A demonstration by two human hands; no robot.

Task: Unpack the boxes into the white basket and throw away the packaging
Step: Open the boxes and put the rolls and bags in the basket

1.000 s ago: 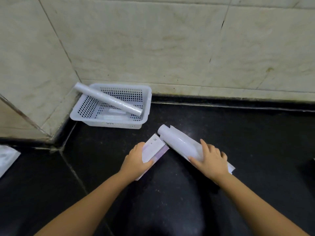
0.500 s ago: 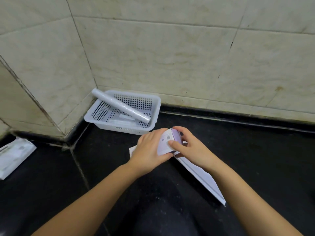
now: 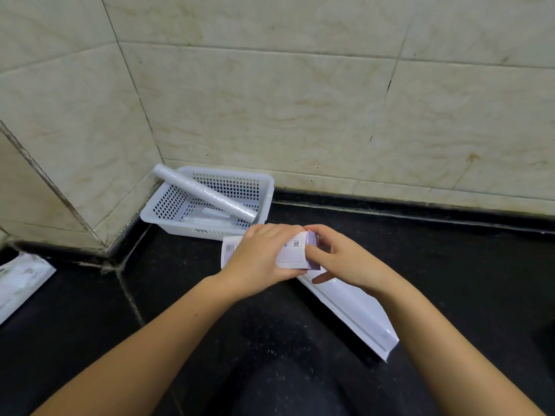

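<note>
A small white box with a purple end (image 3: 292, 254) is held just above the black counter, in front of the white basket (image 3: 265, 187). My left hand (image 3: 261, 255) wraps around its middle; its barcode end (image 3: 229, 247) sticks out to the left. My right hand (image 3: 341, 259) pinches the purple end with thumb and index finger. A long white pack (image 3: 357, 313) lies flat on the counter under my right hand and runs toward the lower right. In the basket a clear-wrapped white roll (image 3: 204, 193) leans across from corner to corner, with smaller white items under it.
The basket sits in the corner where two tiled walls (image 3: 300, 115) meet. A white packet (image 3: 18, 280) lies on the black counter (image 3: 450, 265) at the far left edge. Both my forearms come in from below.
My right hand left the long white pack on the counter and came to the end of the small box. Both hands now hold the box, closer to the basket.
</note>
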